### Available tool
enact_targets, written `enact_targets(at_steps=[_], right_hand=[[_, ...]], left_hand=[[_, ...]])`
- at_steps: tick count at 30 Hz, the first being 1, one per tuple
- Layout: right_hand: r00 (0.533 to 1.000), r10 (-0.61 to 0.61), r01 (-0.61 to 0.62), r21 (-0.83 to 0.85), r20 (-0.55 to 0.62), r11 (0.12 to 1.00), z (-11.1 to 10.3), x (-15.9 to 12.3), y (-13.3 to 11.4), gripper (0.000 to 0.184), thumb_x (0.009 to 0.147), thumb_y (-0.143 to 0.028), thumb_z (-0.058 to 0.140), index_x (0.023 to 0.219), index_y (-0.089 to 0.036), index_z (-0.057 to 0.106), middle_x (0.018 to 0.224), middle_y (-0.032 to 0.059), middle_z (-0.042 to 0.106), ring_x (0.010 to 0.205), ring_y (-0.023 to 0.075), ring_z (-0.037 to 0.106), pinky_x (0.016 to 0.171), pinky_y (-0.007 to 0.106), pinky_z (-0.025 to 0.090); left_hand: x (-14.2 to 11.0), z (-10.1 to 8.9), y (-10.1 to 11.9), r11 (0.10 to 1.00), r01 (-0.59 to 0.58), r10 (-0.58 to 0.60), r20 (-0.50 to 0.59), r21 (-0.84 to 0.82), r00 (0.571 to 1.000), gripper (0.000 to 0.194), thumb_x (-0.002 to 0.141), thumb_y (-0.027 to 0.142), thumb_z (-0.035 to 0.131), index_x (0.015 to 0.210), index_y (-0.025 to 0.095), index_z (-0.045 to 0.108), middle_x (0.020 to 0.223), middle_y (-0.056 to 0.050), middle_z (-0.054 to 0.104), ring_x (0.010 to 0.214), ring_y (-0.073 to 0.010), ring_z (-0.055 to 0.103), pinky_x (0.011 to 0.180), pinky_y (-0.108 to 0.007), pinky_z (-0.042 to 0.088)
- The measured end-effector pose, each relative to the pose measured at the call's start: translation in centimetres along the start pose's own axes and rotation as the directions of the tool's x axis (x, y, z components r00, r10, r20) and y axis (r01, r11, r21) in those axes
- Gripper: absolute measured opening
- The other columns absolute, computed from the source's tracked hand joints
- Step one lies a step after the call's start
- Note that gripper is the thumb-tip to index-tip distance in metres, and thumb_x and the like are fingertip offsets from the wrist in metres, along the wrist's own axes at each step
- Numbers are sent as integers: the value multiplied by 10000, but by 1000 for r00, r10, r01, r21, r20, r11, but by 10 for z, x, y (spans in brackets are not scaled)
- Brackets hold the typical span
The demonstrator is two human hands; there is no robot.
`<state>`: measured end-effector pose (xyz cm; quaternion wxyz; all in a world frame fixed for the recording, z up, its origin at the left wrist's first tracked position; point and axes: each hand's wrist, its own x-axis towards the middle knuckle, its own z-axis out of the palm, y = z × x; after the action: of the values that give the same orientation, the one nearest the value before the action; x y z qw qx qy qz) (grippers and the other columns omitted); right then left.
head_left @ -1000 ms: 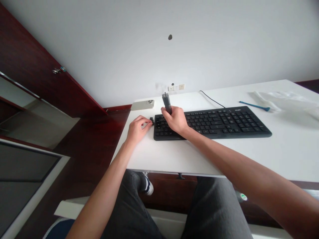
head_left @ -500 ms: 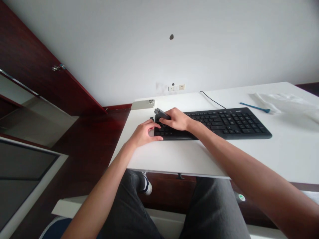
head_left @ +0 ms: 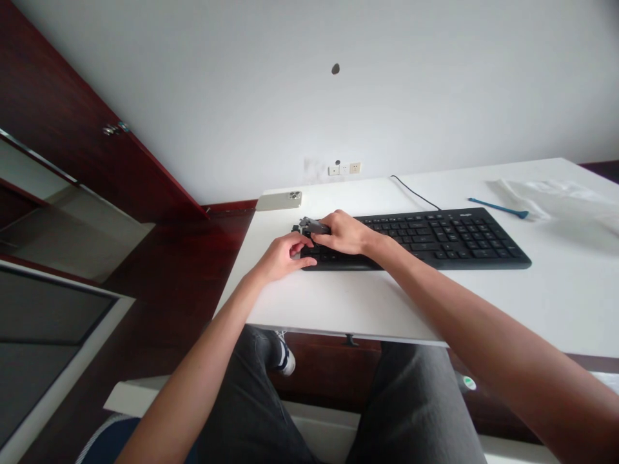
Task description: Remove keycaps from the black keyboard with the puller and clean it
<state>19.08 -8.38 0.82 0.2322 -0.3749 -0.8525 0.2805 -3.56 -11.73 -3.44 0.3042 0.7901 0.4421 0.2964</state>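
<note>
The right hand (head_left: pixel 342 232) wraps firmly around a grey tool (head_left: pixel 314 225) over the nine o'clock end of the black keyboard (head_left: pixel 425 240) on the surface (head_left: pixel 333 299), while the left hand (head_left: pixel 285 256) is there too, thumb and forefinger parted.

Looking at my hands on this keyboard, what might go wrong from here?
The grey tool in your right hand sits very close to your left hand, so a slip might scrape it. Held over the keyboard, the tool could also mark its surface. The small black object by the keyboard's left end might get knocked away.
</note>
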Motion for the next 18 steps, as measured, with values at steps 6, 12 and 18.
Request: enact_targets(at_steps=[6,12,18], right_hand=[[996,94,-94,2,11,996,3,0,-8,390,865,-465,593,599,-181,561,521,10,552,483,114,431,519,292,288],[979,150,-173,175,136,969,-1,0,-4,393,881,-351,517,545,-172,613,519,31,627,459,124,530,540,275,399],[973,91,-136,208,214,969,-5,0,6,382,883,-332,516,568,-163,646,539,33,635,482,119,522,549,273,396]], left_hand=[[1,2,-1,999,37,-37,-9,-7,999,343,753,407,865,943,198,670,703,44,435,636,-127,408,588,-274,337],[0,3,-5,999,36,-36,4,-16,999,354,767,402,852,992,196,672,742,35,458,663,-129,417,607,-271,345],[0,4,-8,999,22,-21,7,-31,1000,363,782,426,834,1020,202,676,745,32,445,663,-130,416,604,-262,351]])
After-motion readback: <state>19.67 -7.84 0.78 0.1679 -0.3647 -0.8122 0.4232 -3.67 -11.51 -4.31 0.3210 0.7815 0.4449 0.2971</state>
